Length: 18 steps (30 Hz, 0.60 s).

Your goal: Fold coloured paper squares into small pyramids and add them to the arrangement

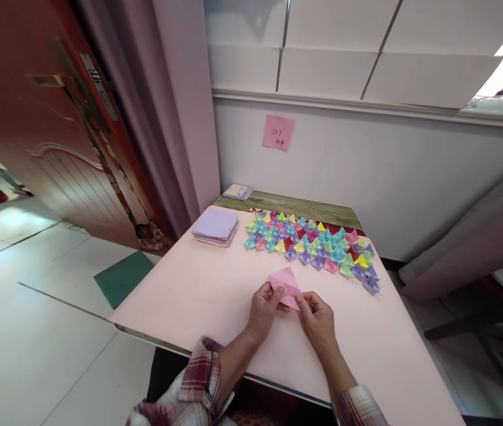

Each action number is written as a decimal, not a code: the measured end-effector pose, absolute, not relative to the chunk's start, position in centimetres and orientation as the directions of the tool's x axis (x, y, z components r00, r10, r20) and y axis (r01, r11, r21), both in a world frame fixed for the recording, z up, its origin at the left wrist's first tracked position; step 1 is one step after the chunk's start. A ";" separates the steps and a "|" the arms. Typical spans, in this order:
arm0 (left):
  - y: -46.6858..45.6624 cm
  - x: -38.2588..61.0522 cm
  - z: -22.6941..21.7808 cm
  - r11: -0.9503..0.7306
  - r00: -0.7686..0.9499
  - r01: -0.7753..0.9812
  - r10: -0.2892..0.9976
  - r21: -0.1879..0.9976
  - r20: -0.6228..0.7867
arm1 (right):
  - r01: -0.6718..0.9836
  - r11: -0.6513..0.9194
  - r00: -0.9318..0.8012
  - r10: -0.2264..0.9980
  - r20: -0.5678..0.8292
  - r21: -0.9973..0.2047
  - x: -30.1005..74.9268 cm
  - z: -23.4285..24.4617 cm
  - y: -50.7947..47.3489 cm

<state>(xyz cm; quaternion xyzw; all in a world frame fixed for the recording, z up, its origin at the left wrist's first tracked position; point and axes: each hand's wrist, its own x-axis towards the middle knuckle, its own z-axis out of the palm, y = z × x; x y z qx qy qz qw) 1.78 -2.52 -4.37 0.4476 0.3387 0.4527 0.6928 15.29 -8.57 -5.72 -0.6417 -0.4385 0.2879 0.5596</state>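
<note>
Between my two hands is a pink sheet of origami paper [286, 280], held a little above the table. My left hand [264, 307] pinches its left side, thumb on top of the paper. The right corner is gripped by my right hand [317, 316] between thumb and fingers. Beyond them lie rows of small folded paper pieces [318, 258] in purple, teal, yellow, green, pink and red. To their left sits a stack of square paper [216, 224] with a lavender sheet on top.
A pink covering [171, 296] spreads over the table. At its back left corner rests a small pack [238, 191] with a printed top. On the wall hangs a pink note [279, 132]. A green sheet [123, 277] is on the floor, near a red-brown door [56, 118].
</note>
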 end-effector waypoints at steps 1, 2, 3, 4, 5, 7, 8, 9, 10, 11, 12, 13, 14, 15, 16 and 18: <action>-2.4 1.7 -4.3 0.180 0.329 -0.347 0.942 0.920 -0.061 | 0.239 0.014 0.438 0.891 0.121 -0.971 15.3 -5.7 -8.6; -2.3 1.7 -4.2 0.175 0.303 -0.366 0.951 0.914 -0.061 | 0.240 0.017 0.430 0.894 0.122 -0.971 15.2 -5.7 -8.6; -2.3 1.6 -4.1 0.176 0.286 -0.381 0.956 0.908 -0.065 | 0.240 0.021 0.425 0.897 0.124 -0.971 15.2 -5.6 -8.6; -2.2 1.5 -4.0 0.184 0.282 -0.394 0.957 0.900 -0.072 | 0.239 0.025 0.422 0.898 0.127 -0.971 15.2 -5.6 -8.6; -2.2 1.4 -3.9 0.200 0.288 -0.410 0.954 0.890 -0.082 | 0.238 0.029 0.421 0.898 0.130 -0.971 15.2 -5.6 -8.6; -2.1 1.3 -3.8 0.243 0.314 -0.465 0.944 0.851 -0.098 | 0.235 0.036 0.425 0.895 0.136 -0.971 15.2 -5.6 -8.7; -2.1 1.2 -3.8 0.266 0.329 -0.499 0.939 0.825 -0.104 | 0.235 0.038 0.425 0.894 0.138 -0.971 15.3 -5.6 -8.8; -2.0 1.2 -3.8 0.287 0.341 -0.532 0.934 0.796 -0.109 | 0.235 0.040 0.424 0.895 0.140 -0.971 15.3 -5.6 -8.8; -1.9 1.2 -3.9 0.303 0.347 -0.559 0.931 0.772 -0.114 | 0.236 0.042 0.420 0.897 0.141 -0.971 15.3 -5.7 -8.8; -1.9 1.2 -3.9 0.314 0.349 -0.578 0.929 0.753 -0.119 | 0.237 0.043 0.413 0.899 0.141 -0.971 15.3 -5.7 -8.9; -1.8 1.2 -4.0 0.323 0.351 -0.587 0.928 0.742 -0.126 | 0.239 0.045 0.407 0.902 0.142 -0.970 15.3 -5.7 -8.9; -1.7 1.2 -4.1 0.332 0.355 -0.591 0.926 0.736 -0.133 | 0.241 0.047 0.400 0.906 0.143 -0.969 15.3 -5.7 -8.9; -1.6 1.2 -4.2 0.343 0.363 -0.590 0.921 0.730 -0.140 | 0.241 0.050 0.392 0.909 0.144 -0.969 15.3 -5.7 -8.9; -1.5 1.2 -4.2 0.357 0.374 -0.591 0.916 0.724 -0.146 | 0.238 0.055 0.384 0.912 0.146 -0.970 15.3 -5.7 -8.9; -1.5 1.2 -4.2 0.373 0.387 -0.593 0.909 0.714 -0.153 | 0.232 0.062 0.374 0.916 0.148 -0.971 15.3 -5.7 -8.9; -1.5 1.1 -4.1 0.408 0.420 -0.599 0.893 0.689 -0.163 | 0.215 0.075 0.348 0.926 0.148 -0.974 15.3 -5.5 -8.9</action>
